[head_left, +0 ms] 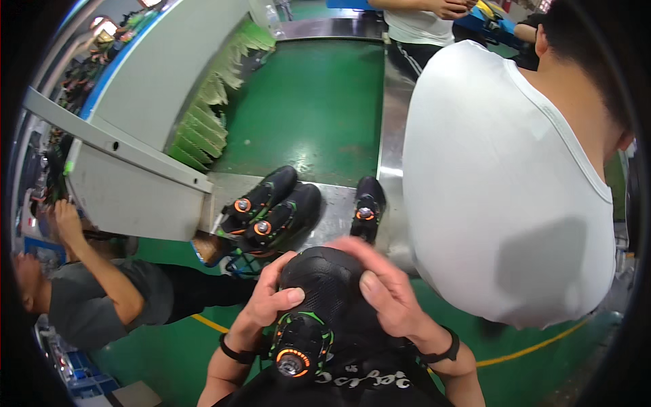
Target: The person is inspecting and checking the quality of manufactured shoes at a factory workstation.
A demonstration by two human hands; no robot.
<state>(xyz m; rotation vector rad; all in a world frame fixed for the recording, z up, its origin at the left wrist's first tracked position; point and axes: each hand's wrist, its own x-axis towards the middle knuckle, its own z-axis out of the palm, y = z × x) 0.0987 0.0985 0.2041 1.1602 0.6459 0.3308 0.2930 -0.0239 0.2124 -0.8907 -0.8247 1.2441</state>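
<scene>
A black shoe (319, 288) with a mesh toe, green trim and an orange-ringed dial is held close in front of my body, toe pointing away from me. My left hand (266, 302) grips the left side of the toe, its thumb pressed on the upper. Around the toe's right side curls my right hand (393, 298), its fingers slightly blurred over the tip. Beyond my hands, two matching shoes (274, 184) (293, 209) lie side by side on a metal ledge (336, 214). Another single shoe (368, 203) lies to their right on the same ledge.
Past the ledge runs a green conveyor belt (308, 108). A pale machine housing (176, 61) with a hanging strip curtain (203, 125) borders its left. A person in white (502, 183) is close at right; a person in grey (102, 298) is at left. Another person (420, 30) stands at the far end.
</scene>
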